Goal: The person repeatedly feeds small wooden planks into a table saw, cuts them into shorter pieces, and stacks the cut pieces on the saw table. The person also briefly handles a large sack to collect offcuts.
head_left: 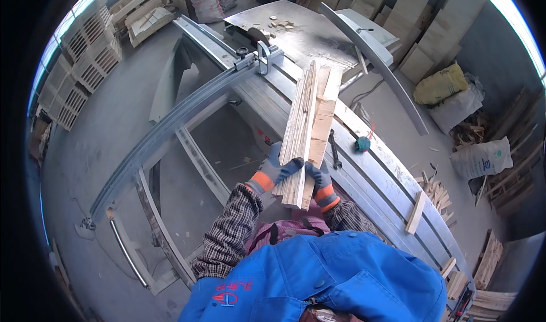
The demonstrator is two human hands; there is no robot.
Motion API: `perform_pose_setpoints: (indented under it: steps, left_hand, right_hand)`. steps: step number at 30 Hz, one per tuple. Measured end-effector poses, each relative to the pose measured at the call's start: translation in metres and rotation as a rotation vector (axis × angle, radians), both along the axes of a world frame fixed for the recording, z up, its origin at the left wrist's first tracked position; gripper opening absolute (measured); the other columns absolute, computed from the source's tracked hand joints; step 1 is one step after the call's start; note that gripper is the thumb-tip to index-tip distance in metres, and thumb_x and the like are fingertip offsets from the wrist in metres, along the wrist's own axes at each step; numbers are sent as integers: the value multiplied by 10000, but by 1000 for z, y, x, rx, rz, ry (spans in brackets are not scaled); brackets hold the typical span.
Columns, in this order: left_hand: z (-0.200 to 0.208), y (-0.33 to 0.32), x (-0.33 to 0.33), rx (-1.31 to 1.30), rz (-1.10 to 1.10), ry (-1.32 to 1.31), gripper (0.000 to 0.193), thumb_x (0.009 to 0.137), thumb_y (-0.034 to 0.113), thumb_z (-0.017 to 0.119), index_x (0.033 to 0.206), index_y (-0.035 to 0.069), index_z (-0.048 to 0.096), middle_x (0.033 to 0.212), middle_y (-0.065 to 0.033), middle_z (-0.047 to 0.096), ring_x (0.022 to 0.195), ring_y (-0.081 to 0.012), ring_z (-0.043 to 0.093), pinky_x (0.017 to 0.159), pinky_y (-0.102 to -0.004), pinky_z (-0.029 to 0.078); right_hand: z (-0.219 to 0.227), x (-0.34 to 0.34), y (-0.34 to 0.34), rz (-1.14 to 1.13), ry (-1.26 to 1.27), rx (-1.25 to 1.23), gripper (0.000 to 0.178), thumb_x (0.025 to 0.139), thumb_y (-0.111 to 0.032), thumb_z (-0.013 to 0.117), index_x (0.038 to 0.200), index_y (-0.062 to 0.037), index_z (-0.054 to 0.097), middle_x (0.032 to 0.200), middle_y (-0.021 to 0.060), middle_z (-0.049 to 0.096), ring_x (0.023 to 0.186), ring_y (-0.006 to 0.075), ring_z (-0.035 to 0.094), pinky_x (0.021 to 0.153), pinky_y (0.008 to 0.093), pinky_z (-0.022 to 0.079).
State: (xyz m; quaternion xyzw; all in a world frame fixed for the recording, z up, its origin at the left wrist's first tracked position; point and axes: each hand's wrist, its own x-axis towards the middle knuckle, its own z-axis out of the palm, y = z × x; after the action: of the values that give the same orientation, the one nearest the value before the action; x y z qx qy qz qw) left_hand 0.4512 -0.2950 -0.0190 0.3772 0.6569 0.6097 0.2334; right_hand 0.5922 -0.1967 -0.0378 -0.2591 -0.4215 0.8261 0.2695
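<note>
While both hands hold the near end of the boards, the scene reads like this:

Left hand: the left hand (274, 173), in a grey glove with an orange cuff, is closed around the left side of the boards (307, 129), with its fingers over the top face.
Right hand: the right hand (319, 181), in the same kind of glove, grips the right side of the bundle at its near end, just beside the left hand.
Boards: a bundle of several long pale wood strips, stacked on edge and flat together; it lies lengthwise on the saw table (375, 168), and its far end points toward the blade (257, 36).
Blade: a round saw blade at the far end of the table, partly under a guard; I cannot tell if it turns.
Offcuts: small wood pieces (280, 23) lie on the metal plate behind the blade.
Table items: a dark wrench (334, 151) and a small green object (362, 144) lie on the table just right of the boards.
Loose strip: one short strip (416, 212) rests across the right edge of the table, well apart from the hands.
Surroundings: sacks (480, 158) and wood scraps lie on the floor at the right, stacked pallets (79, 66) stand at the left.
</note>
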Motion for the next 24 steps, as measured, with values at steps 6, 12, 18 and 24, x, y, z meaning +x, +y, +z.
perform_pose_setpoints:
  steps: [6,12,18,24]
  left_hand:
    - [-12,34,-80,-160,-58,46,426,825,278,706,1089,-39,600,957,-96,665,882,-145,604,779,-310,511]
    - [-3,63,-185,-377,-320,-148,909,712,461,824,1377,-19,431,1295,-204,567,1214,-286,541,1032,-386,427]
    - [-72,73,-262,-753,-159,-156,952,668,447,833,1417,23,426,1327,-231,557,1236,-339,536,1027,-387,432]
    - [-58,89,-266,-902,-140,3,949,692,510,800,1399,1,424,1351,-250,524,1242,-379,521,1029,-410,425]
  right_hand:
    - [-19,-69,22,-29,44,-204,502,882,-110,651,1341,-23,469,1156,80,617,960,185,626,763,338,546]
    - [16,-145,34,47,-178,-374,471,948,-160,613,1374,-33,458,1111,96,622,1010,175,591,785,336,517]
    - [-108,-178,70,591,-536,-318,493,866,-395,698,1194,-44,589,956,113,667,816,196,639,694,314,513]
    - [-110,-180,103,742,-468,-311,409,838,-470,698,995,-95,645,874,100,646,739,207,599,635,336,444]
